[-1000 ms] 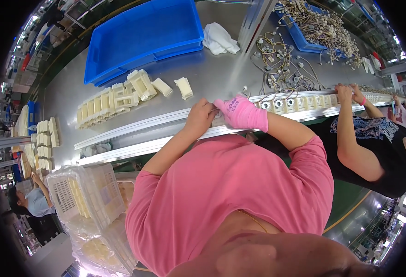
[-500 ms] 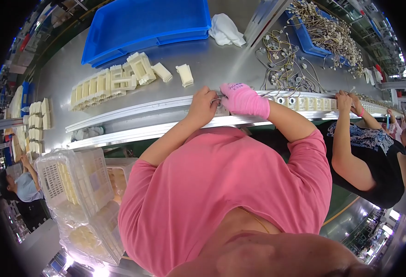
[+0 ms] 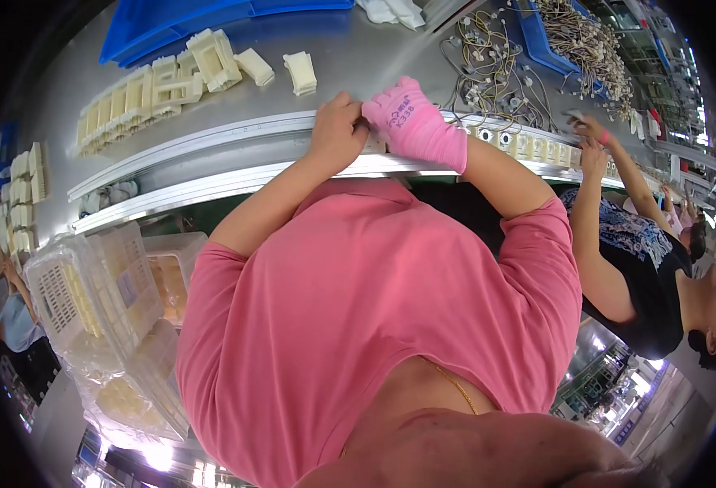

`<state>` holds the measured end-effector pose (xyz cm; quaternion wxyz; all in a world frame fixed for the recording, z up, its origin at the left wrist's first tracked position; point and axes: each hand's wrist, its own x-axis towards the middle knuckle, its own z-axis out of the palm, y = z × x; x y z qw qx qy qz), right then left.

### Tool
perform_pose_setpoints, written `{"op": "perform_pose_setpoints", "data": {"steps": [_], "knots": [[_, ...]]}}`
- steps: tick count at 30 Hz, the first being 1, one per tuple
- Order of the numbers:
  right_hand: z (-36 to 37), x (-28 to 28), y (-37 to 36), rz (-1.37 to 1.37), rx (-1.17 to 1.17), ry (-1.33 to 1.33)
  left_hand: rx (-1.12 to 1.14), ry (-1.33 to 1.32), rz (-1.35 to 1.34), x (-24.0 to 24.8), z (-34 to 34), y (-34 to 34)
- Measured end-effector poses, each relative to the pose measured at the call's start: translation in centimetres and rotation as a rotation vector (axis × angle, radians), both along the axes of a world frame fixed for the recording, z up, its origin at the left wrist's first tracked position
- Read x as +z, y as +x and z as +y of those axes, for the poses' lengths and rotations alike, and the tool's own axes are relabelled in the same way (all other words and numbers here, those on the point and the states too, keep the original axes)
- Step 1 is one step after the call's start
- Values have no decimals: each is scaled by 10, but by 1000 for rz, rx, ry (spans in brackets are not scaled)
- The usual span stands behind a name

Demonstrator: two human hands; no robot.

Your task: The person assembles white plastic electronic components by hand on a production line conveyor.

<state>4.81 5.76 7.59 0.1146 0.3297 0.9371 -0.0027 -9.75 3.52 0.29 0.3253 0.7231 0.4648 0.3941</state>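
My bare left hand (image 3: 337,130) and my right hand (image 3: 411,122), in a pink glove, meet over the metal rail track (image 3: 244,128). The left fingers are curled and pinched together; the gloved fingers bend in against them. What they grip is hidden behind the knuckles. A bit of a pale plastic part (image 3: 376,145) shows in the channel just below the fingers. Right of the glove, a row of cream housings (image 3: 528,146) sits in the track. Loose cream plastic housings (image 3: 134,102) stand on the metal bench beyond my left arm.
A blue tray (image 3: 211,24) lies at the far left, beside a white cloth (image 3: 392,11). Tangled connector wires (image 3: 488,69) lie before a blue bin (image 3: 541,45) heaped with more. Plastic-wrapped crates (image 3: 89,293) stand at my left. A co-worker (image 3: 626,244) in black works at my right.
The view has shifted, so the bench appears higher and further left. My hands stay together at the track, the glove turned more over it. The co-worker's one hand has lifted toward the wires.
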Motion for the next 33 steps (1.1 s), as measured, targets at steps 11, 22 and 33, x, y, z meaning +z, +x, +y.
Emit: {"op": "perform_pose_setpoints", "data": {"steps": [11, 22, 33], "knots": [[2, 5, 3, -31, -82, -123, -8, 86, 42, -5, -8, -2], [2, 6, 11, 209, -219, -142, -74, 160, 48, -2, -7, -4], [-56, 12, 35, 608, -670, 144, -23, 68, -178, -4, -6, -7]]}}
